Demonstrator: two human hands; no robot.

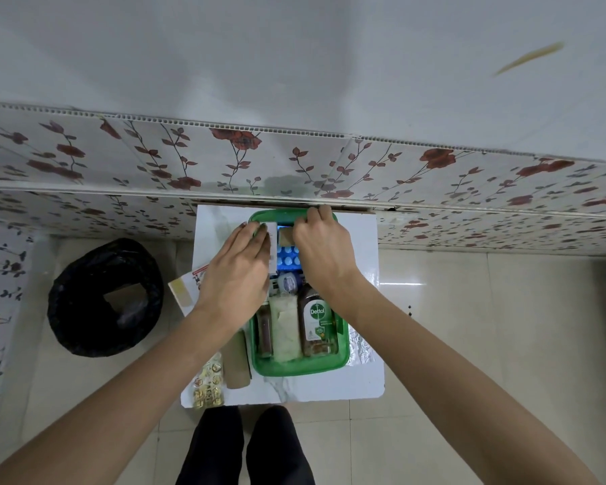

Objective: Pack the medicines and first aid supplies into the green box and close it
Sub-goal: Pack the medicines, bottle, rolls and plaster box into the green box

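Observation:
The green box (296, 367) stands open on a small white table (361, 383). Inside lie a brown Dettol bottle (316, 322), a pale gauze pack (287, 327), a dark small bottle (265, 332), a blue blister strip (288, 258) and a small round tin (287, 283). My left hand (233, 274) holds a white carton (271, 246) upright at the box's far left. My right hand (321, 246) reaches over the far end, fingers curled at a small tan item (287, 237); whether it grips it is unclear.
Left of the box lie a tan bandage roll (237, 362), gold blister strips (209, 383) and plaster packets (186, 288). A bin lined with a black bag (104, 295) stands on the floor at left. A flowered wall runs behind the table.

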